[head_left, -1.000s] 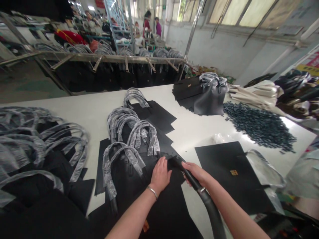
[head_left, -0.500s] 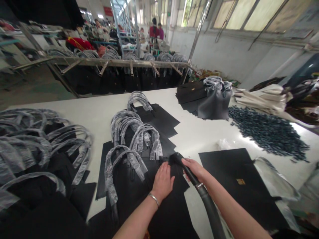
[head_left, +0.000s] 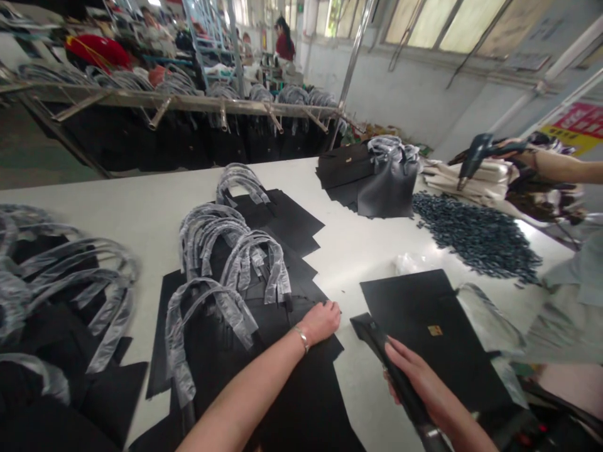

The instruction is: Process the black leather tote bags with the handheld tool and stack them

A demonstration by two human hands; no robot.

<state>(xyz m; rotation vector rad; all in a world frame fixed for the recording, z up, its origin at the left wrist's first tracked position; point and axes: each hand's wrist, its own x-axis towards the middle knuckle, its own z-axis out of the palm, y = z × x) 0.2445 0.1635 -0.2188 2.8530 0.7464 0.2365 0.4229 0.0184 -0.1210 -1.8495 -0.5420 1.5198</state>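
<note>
My left hand (head_left: 321,321) is closed, fingers curled at the upper right corner of the top black bag (head_left: 287,370), which lies flat on a pile. Clear plastic film wraps the bag handles (head_left: 211,314). My right hand (head_left: 414,373) grips a black vacuum hose nozzle (head_left: 384,345), its flat tip pointing up and left above the white table (head_left: 342,251), apart from the pile. Right of the nozzle lies another black bag (head_left: 424,301) with a small gold-coloured clasp (head_left: 434,330).
A co-worker's hand (head_left: 511,147) holds a heat gun (head_left: 477,157) at the right, near a heap of small dark pieces (head_left: 475,235). More bags with wrapped handles (head_left: 103,301) lie left. Another bag stack (head_left: 386,188) is at the back, before a metal rack (head_left: 188,100).
My left hand has gone from lying flat on the bag to curling at its corner. My right hand has drawn the nozzle right, off the bag. A co-worker's heat gun has come into view.
</note>
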